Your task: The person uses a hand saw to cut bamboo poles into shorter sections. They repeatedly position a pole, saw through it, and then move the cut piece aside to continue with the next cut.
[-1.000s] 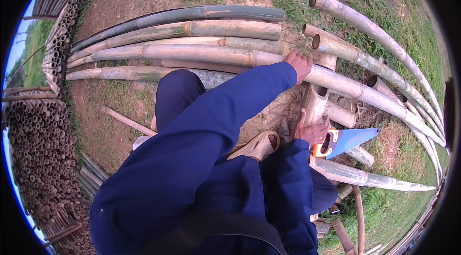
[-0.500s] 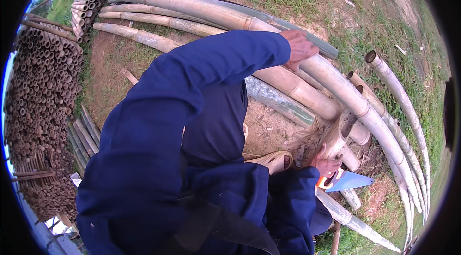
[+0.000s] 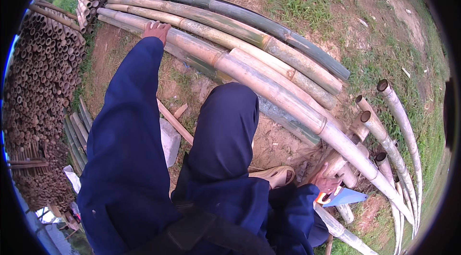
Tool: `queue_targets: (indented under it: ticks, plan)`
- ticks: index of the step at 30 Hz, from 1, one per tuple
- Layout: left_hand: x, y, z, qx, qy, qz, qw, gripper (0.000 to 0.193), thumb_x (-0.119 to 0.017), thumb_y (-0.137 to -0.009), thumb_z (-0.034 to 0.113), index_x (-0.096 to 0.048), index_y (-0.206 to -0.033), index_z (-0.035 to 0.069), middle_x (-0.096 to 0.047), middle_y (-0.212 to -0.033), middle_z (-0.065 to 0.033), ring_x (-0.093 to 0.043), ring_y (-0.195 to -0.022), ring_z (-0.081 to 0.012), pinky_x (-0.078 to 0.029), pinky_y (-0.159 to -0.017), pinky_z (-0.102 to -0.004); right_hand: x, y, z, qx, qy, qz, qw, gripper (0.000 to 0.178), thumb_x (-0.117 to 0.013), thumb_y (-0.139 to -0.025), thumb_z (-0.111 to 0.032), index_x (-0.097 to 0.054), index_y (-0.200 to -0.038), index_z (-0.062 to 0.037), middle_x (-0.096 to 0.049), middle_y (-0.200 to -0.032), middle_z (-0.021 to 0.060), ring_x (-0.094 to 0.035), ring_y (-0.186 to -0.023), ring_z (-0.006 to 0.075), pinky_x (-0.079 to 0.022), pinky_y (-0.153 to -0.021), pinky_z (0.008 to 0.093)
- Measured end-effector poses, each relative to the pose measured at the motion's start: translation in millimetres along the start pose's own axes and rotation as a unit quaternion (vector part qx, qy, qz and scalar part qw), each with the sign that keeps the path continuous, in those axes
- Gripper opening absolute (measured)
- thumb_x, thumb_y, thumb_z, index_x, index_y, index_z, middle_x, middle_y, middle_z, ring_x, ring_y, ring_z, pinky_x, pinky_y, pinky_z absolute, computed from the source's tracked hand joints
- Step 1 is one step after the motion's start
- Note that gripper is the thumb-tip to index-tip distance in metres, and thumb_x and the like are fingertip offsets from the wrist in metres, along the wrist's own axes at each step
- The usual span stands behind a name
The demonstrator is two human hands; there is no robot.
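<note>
The long bamboo pole ran across the whole view from ten o'clock to four o'clock, passing over the dark trouser knee on its far side. Near its ten o'clock end, the left hand lay on top of it with the fingers bent across the wood; how firmly they gripped, I could not tell. The left sleeve stretched up to that hand from seven o'clock.

The right hand was at four o'clock, below the pole and apart from it. Its fingers were spread rather than closed, and it was just beside a short bamboo piece; whether the palm pressed on that piece could not be made out. Close by the same hand, on its four o'clock side, was a saw with a blue blade and an orange and white handle, the blade pointing toward three o'clock.

Beyond the long pole, between twelve and two o'clock, more bamboo lay side by side, the outermost a dark green pole. At three o'clock several thinner poles spread in a fan, their hollow ends toward the row.

A beige sandal showed at five o'clock on bare soil. At eight o'clock sat a pale block beside a narrow wooden strip, and a tall stack of cut bamboo filled the rim at nine o'clock.
</note>
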State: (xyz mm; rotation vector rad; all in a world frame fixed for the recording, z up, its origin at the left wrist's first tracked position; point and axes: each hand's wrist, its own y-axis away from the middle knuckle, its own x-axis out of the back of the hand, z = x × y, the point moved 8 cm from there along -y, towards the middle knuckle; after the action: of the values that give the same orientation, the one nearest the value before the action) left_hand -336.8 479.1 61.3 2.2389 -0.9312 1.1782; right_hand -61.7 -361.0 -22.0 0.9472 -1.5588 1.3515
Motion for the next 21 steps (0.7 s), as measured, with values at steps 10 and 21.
queue_targets:
  ticks: [10,21]
  plan:
    - [104,-79,171,0.004,0.202,-0.049,0.978,0.030,-0.061,-0.093,0.023,-0.066,-0.121,0.014,-0.072,-0.111,-0.0201,-0.071,-0.101,-0.0386,-0.056,-0.088,-0.0478,4,-3,12,-0.113,-0.095,-0.011,0.989,0.081,-0.053,-0.098,-0.062,-0.034,-0.157,-0.0082,-0.044,-0.152,0.0196,-0.037,-0.144,0.0345,-0.027,-0.116,0.0534]
    - [178,-201,483,-0.196,0.380,0.013,0.904,0.059,-0.051,-0.103,0.050,-0.054,-0.140,0.005,-0.063,-0.135,-0.0208,-0.056,-0.129,-0.0375,-0.041,-0.111,-0.0474,-5,2,7,-0.086,-0.040,-0.028,0.995,0.087,-0.055,-0.095,-0.064,-0.033,-0.157,-0.0078,-0.041,-0.154,0.0202,-0.039,-0.143,0.0358,-0.028,-0.114,0.0532]
